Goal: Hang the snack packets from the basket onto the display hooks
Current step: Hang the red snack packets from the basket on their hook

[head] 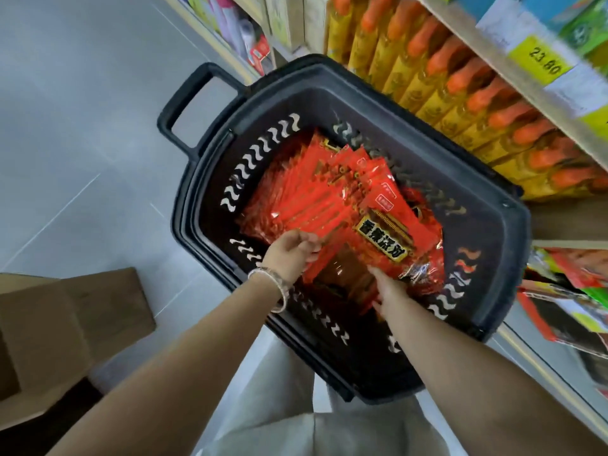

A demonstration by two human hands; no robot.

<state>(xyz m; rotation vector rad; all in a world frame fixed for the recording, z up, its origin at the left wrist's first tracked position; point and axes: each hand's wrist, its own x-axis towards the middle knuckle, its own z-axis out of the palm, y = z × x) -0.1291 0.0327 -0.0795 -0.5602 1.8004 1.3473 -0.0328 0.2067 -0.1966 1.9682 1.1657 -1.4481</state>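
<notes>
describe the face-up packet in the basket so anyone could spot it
Find the black basket beside the shelf of yellow bottles. Inside it red snack packets lie fanned out, and the face-up packet tops the fan just past the right hand. It alone shows a black label with gold characters; its neighbours show only red edges.

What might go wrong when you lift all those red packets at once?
1. The red snack packets lie loosely fanned, so some may slip from the left hand and right hand back into the black basket.
2. The orange-capped bottles stand close beside the basket, and a wide bundle swung up might bump them.
</notes>
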